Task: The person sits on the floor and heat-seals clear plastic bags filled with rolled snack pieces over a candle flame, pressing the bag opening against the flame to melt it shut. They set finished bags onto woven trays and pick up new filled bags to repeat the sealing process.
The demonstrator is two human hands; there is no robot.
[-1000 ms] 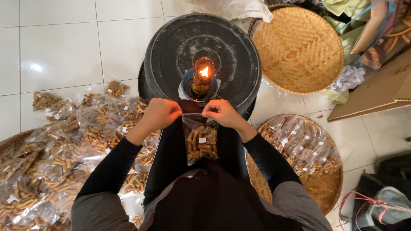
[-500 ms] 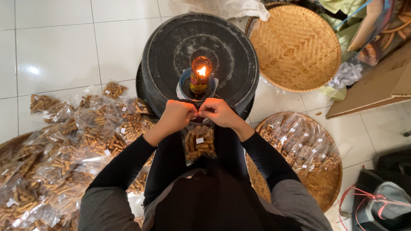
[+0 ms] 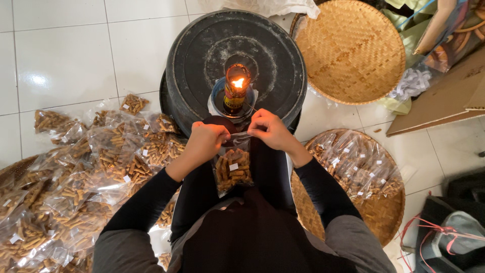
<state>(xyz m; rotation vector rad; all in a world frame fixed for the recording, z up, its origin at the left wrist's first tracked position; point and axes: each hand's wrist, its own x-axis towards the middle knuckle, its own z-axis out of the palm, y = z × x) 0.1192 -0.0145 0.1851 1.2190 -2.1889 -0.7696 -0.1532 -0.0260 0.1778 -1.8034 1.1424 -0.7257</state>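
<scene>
Many filled snack bags (image 3: 101,167) already heaped on the floor at left, more on the woven tray (image 3: 353,172) at right. One clear bag of brown sticks (image 3: 232,169) in hand now, hanging in front of the lap, just below the lit bottle lamp (image 3: 236,88). Left hand (image 3: 206,141) and right hand (image 3: 270,129) pinching its top edge. Compared with a half second before: hands slightly lower and apart, bag top pulled away from flame.

White glazed floor tiles (image 3: 60,60) are reflecting a bright spot of overhead light at the left. A round woven bamboo tray (image 3: 353,50) is lying on them at the upper right, and flattened brown cardboard (image 3: 444,101) is resting beside it.
</scene>
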